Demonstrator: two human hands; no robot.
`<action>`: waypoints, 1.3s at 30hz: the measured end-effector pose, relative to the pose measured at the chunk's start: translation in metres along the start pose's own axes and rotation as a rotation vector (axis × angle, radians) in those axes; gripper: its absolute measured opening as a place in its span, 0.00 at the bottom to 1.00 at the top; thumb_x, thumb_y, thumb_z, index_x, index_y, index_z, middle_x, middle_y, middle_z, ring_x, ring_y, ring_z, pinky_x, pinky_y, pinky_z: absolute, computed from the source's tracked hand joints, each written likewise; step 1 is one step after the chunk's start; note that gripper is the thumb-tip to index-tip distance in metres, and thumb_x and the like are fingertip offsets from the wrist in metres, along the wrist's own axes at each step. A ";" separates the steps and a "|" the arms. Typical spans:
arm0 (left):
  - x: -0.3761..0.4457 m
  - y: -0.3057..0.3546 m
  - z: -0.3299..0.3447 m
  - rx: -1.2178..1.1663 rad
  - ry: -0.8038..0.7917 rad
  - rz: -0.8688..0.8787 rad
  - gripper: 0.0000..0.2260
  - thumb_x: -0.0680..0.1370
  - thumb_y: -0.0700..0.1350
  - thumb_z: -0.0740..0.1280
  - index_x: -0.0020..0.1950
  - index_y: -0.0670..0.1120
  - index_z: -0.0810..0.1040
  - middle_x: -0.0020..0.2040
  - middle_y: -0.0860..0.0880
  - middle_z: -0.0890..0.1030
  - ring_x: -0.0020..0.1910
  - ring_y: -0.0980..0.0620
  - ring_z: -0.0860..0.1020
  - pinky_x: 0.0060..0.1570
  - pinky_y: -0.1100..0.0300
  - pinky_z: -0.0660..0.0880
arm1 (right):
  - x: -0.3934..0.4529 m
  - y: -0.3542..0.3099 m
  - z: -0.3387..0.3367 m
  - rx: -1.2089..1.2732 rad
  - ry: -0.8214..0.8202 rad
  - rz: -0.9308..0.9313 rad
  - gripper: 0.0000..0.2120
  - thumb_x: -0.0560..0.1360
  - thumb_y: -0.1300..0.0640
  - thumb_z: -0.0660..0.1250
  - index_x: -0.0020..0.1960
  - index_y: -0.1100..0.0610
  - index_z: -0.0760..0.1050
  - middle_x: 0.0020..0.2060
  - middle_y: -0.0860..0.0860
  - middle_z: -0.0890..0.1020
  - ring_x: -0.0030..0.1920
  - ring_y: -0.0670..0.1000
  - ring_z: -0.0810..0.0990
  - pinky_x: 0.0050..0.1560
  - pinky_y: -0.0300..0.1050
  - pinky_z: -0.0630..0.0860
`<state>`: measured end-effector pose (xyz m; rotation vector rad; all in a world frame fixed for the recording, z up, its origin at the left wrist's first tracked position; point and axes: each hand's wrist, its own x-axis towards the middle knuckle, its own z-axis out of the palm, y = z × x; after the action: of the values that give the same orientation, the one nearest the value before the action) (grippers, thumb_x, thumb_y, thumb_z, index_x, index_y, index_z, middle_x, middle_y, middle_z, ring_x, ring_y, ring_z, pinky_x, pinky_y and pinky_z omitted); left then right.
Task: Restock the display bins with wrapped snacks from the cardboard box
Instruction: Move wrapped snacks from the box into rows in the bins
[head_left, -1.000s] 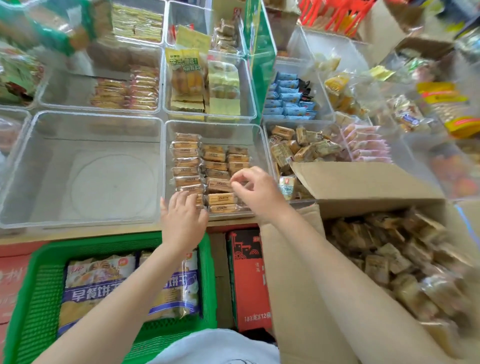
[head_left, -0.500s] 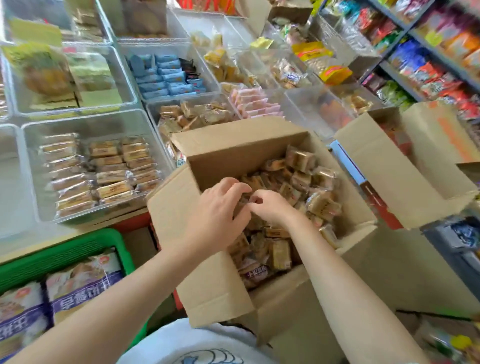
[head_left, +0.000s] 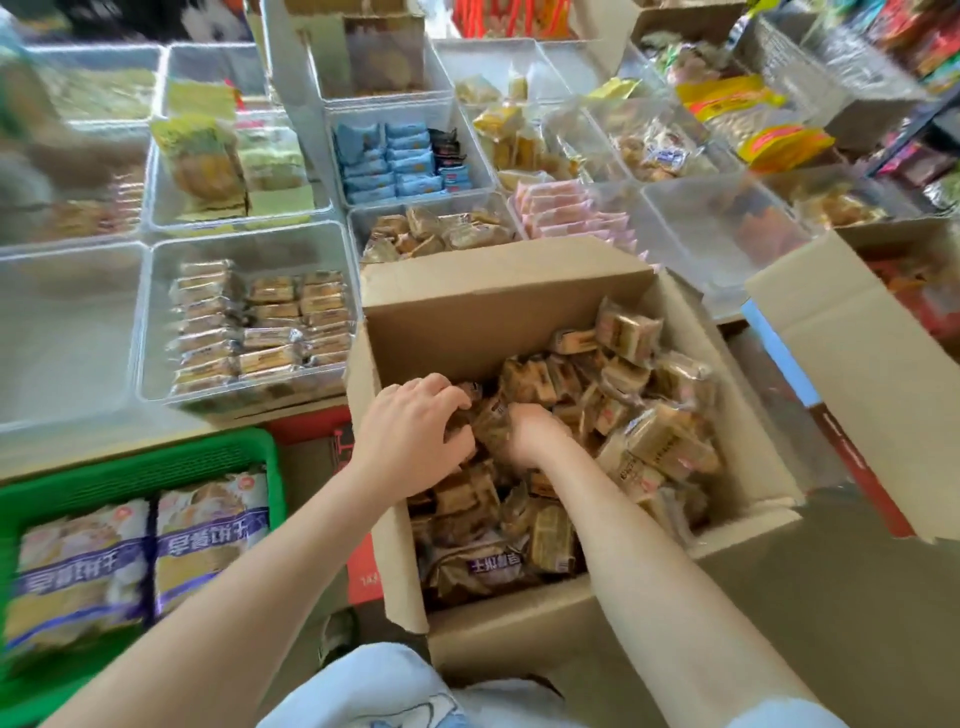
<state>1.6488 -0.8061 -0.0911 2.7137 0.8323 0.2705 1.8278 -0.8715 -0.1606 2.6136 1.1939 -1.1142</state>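
Nearest the camera, a green basket (head_left: 130, 467) is sitting at the near left, holding two purple-banded bags (head_left: 140, 556) lying side by side. Just right of it, the open cardboard box (head_left: 498, 306) is standing with its flaps spread, and a loose heap of wrapped snacks (head_left: 639, 410) is filling it. Both hands are reaching down into that heap near its left wall. The left hand (head_left: 410, 431) is lying palm down with its fingers curling onto the wrappers; the right hand (head_left: 524, 431) is sitting just beside it, its fingers digging in among the packets. Whether either hand is actually gripping a snack, I cannot tell, since the fingertips are buried. Beyond the box to the left, a clear display bin (head_left: 249, 244) is holding neat rows of brown wrapped bars (head_left: 260, 322). Farther still, another bin is showing blue packets (head_left: 389, 161), with pink packets (head_left: 571, 213) to its right.
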 end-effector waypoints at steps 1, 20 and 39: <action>-0.001 0.001 0.000 -0.003 0.002 -0.003 0.17 0.79 0.56 0.64 0.66 0.52 0.79 0.63 0.52 0.79 0.59 0.51 0.79 0.55 0.54 0.74 | -0.004 0.003 -0.008 0.112 0.042 -0.024 0.13 0.79 0.52 0.64 0.61 0.57 0.75 0.56 0.53 0.79 0.52 0.54 0.79 0.47 0.46 0.76; -0.010 -0.133 -0.114 -1.122 -0.034 -0.559 0.26 0.72 0.66 0.60 0.51 0.44 0.79 0.38 0.46 0.81 0.31 0.50 0.77 0.26 0.61 0.73 | -0.087 -0.183 -0.074 0.634 0.029 -0.528 0.17 0.82 0.42 0.61 0.54 0.54 0.80 0.33 0.45 0.81 0.32 0.43 0.78 0.39 0.35 0.77; -0.043 -0.370 0.002 0.019 -0.218 -0.495 0.28 0.82 0.60 0.46 0.81 0.51 0.57 0.83 0.48 0.49 0.79 0.46 0.33 0.79 0.41 0.45 | 0.117 -0.359 -0.009 -0.054 0.433 -0.349 0.17 0.81 0.59 0.65 0.70 0.53 0.72 0.63 0.52 0.74 0.55 0.55 0.78 0.52 0.48 0.74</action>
<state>1.4231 -0.5379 -0.2177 2.3911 1.3923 -0.1379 1.6414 -0.5439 -0.1458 2.7575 1.7859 -0.5396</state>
